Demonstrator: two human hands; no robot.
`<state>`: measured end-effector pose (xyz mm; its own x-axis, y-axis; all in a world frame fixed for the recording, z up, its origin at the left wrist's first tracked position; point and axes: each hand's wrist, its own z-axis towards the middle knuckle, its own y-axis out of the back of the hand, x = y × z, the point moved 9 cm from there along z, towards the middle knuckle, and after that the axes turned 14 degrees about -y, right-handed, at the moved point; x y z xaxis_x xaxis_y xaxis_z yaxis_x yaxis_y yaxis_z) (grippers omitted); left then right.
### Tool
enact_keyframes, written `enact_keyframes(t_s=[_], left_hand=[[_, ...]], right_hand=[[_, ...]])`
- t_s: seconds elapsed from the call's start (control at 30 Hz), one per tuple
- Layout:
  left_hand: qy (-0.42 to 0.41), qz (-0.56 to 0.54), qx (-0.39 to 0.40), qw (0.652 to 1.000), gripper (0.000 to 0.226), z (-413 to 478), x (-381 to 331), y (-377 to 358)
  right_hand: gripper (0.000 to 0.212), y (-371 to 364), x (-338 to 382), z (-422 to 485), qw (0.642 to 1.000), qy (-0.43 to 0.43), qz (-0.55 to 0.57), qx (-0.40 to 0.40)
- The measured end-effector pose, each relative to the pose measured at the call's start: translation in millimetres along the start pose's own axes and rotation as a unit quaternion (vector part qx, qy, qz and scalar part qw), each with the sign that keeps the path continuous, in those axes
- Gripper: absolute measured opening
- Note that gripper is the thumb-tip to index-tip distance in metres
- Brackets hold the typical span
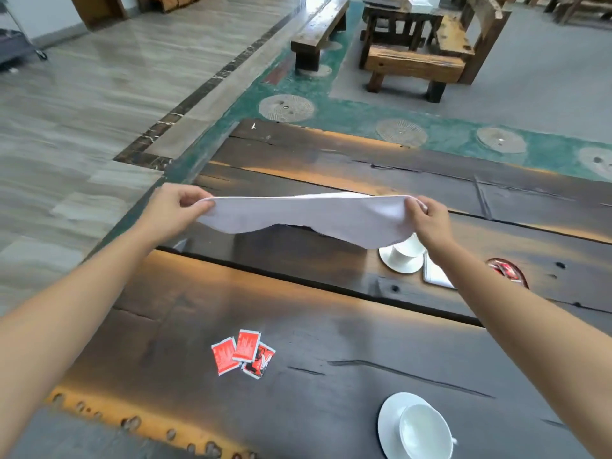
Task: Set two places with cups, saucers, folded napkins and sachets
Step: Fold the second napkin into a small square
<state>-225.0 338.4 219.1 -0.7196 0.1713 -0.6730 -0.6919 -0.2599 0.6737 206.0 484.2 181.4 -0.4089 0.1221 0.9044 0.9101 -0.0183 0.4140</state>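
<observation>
A white napkin (308, 215) hangs stretched in the air above the dark wooden table (331, 326), its middle sagging. The left hand (172, 207) pinches 1 end and the right hand (430, 217) pinches the other, both closed on the cloth with arms held out wide.

The step in hand looks like folding the 2nd napkin. The far place already has a cup on a saucer (402, 256) with a folded napkin (437, 274) just beside it, while the near cup and saucer (417, 429) has no napkin by it. The next move probably calls for bringing the 2 ends together evenly, or laying the cloth flat to crease it, then setting it beside the near saucer.

3 red sachets (243, 354) lie overlapping in a loose heap, apart from the near saucer. More red sachets (506, 271) sit at the far right, partly hidden by the right forearm; their count is unclear. The far cup is half covered by the cloth.
</observation>
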Motion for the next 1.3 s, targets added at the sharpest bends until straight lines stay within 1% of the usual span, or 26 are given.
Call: enact_keyframes(t_s=[0.07, 0.17, 0.23, 0.33, 0.4, 0.47, 0.6, 0.7, 0.77, 0.87, 0.97, 1.07, 1.13, 1.3], left_hand=[[0.025, -0.016, 0.046, 0.998, 0.012, -28.1, 12.5, -19.8], [0.082, -0.037, 0.108, 0.99, 0.015, -71.8, 35.4, -47.4], [0.131, -0.069, 0.108, 0.983, 0.016, -100.6, 53.1, -59.1], [0.2, -0.116, 0.12, 0.965, 0.016, -140.0, 73.2, -79.1], [0.24, -0.144, 0.144, 0.949, 0.017, -164.0, 84.5, -92.6], [0.278, -0.167, 0.163, 0.932, 0.018, -185.6, 96.1, -102.0], [0.335, -0.191, 0.192, 0.903, 0.017, -214.4, 117.0, -111.5], [0.351, -0.197, 0.222, 0.888, 0.014, -220.8, 125.7, -115.9], [0.355, -0.206, 0.228, 0.883, 0.013, -219.2, 126.5, -116.9], [0.348, -0.206, 0.217, 0.888, 0.013, -207.9, 123.4, -114.3], [0.335, -0.207, 0.18, 0.901, 0.012, -188.2, 117.8, -110.0], [0.322, -0.201, 0.136, 0.915, 0.012, -164.6, 111.3, -105.7], [0.316, -0.195, 0.098, 0.923, 0.012, -148.1, 109.9, -103.1], [0.308, -0.209, 0.02, 0.928, 0.016, -107.9, 115.2, -103.9]], right_hand=[[0.032, -5.7, -36.3, -11.8, 0.998, -0.047, -0.028, 0.043], [0.031, -15.6, -86.8, -36.1, 0.982, -0.123, -0.073, 0.127], [0.029, -20.5, -119.2, -55.6, 0.965, -0.188, -0.042, 0.178], [0.032, -26.5, -153.9, -84.8, 0.939, -0.261, -0.012, 0.224], [0.024, -30.3, -169.6, -104.1, 0.923, -0.295, -0.01, 0.248], [0.016, -30.2, -183.2, -118.0, 0.913, -0.317, -0.027, 0.257], [0.027, -28.9, -201.2, -132.1, 0.904, -0.335, -0.075, 0.255], [0.03, -28.8, -207.7, -139.5, 0.894, -0.354, -0.106, 0.253], [0.031, -28.1, -207.9, -141.8, 0.891, -0.357, -0.116, 0.256], [0.032, -25.4, -204.4, -140.4, 0.894, -0.354, -0.118, 0.25], [0.035, -26.7, -193.8, -133.0, 0.901, -0.334, -0.104, 0.255], [0.025, -27.0, -186.1, -119.6, 0.91, -0.32, -0.094, 0.248], [0.021, -26.8, -180.3, -107.3, 0.919, -0.309, -0.086, 0.231], [0.023, -25.4, -164.6, -74.5, 0.939, -0.305, -0.036, 0.156]])
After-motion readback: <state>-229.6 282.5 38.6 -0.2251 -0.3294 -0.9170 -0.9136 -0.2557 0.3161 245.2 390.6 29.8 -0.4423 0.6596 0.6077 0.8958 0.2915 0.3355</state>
